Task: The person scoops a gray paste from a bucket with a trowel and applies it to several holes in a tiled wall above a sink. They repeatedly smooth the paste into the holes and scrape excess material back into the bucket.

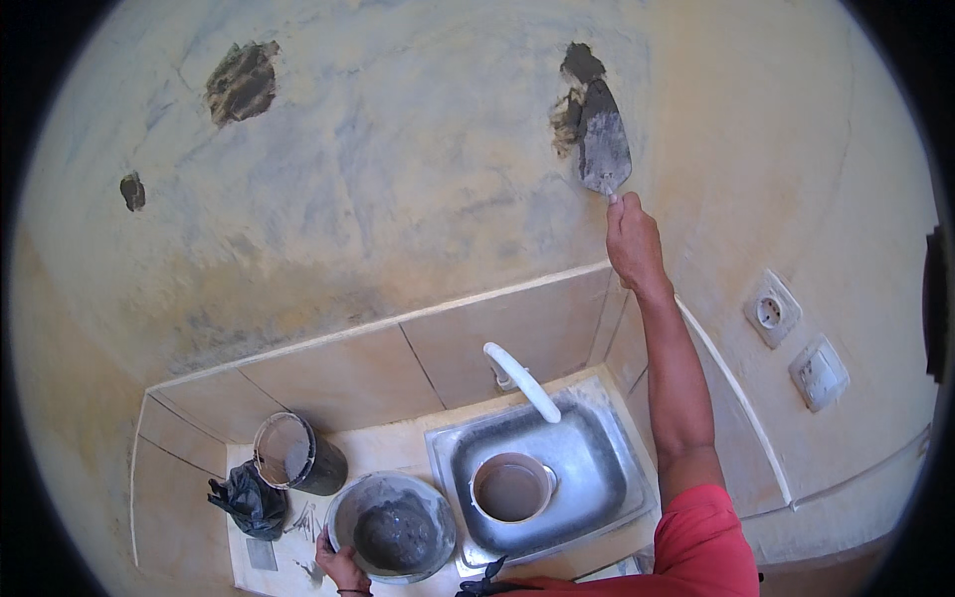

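Note:
My right hand (635,244) is raised to the wall and closed round the handle of a pointed trowel (605,144). The trowel's blade lies against or very near the wall, its tip just below a dark patch of wet mortar (583,63). A rough broken spot (565,124) shows beside the blade's left edge. Down on the counter, my left hand (343,569) grips the near left rim of a grey basin (438,517), its thumb over the edge. Dark wet mortar (393,537) lies in the basin.
A steel sink (597,497) with a white faucet (523,381) holds a pot of murky liquid (512,490). Left of the basin stand a dark bucket (323,468) and a black plastic bag (254,502). More patches (242,84) mark the wall; a socket (772,309) and switch (820,374) are at right.

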Motion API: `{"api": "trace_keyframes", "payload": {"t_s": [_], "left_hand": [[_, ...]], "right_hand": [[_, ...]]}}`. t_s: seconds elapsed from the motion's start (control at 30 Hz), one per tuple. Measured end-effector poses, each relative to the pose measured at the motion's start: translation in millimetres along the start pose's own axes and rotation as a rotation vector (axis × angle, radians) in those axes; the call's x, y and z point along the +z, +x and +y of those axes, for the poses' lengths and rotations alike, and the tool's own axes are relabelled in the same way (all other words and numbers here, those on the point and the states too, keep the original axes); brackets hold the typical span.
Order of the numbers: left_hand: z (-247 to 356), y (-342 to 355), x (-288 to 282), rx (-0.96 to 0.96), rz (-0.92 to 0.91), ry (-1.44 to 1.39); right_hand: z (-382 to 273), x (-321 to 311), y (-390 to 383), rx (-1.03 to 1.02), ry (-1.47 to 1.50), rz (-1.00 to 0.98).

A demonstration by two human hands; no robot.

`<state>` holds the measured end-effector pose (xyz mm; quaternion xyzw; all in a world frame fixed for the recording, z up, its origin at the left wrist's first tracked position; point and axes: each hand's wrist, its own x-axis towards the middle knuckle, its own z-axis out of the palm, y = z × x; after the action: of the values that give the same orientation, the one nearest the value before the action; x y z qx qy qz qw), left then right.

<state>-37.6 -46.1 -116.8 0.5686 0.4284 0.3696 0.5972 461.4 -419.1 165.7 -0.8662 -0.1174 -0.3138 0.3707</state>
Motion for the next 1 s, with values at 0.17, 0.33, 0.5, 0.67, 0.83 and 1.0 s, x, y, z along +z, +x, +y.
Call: {"api": "trace_keyframes", "payload": {"t_s": [0.17,0.33,0.5,0.67,0.83,1.0], "left_hand": [[-7,3,-5,-0.018,-0.019,-0.016],[-8,3,7,-0.012,-0.021,-0.020],[-15,-1,3,-0.006,0.030,0.008],[-16,-8,0,-0.027,0.026,-0.055],[-27,-5,-4,-0.008,-0.008,-0.057],[-19,-9,-1,-0.025,0.014,-0.080]], "right_hand": [[-12,-4,-7,-0.047,0.100,0.053],[-16,13,18,-0.140,0.079,0.078],[-12,23,-6,-0.103,0.080,0.000],[-28,-4,25,-0.127,0.172,0.074],[-19,23,9,-0.140,0.036,0.006],[-22,10,10,-0.103,0.205,0.004]]}}
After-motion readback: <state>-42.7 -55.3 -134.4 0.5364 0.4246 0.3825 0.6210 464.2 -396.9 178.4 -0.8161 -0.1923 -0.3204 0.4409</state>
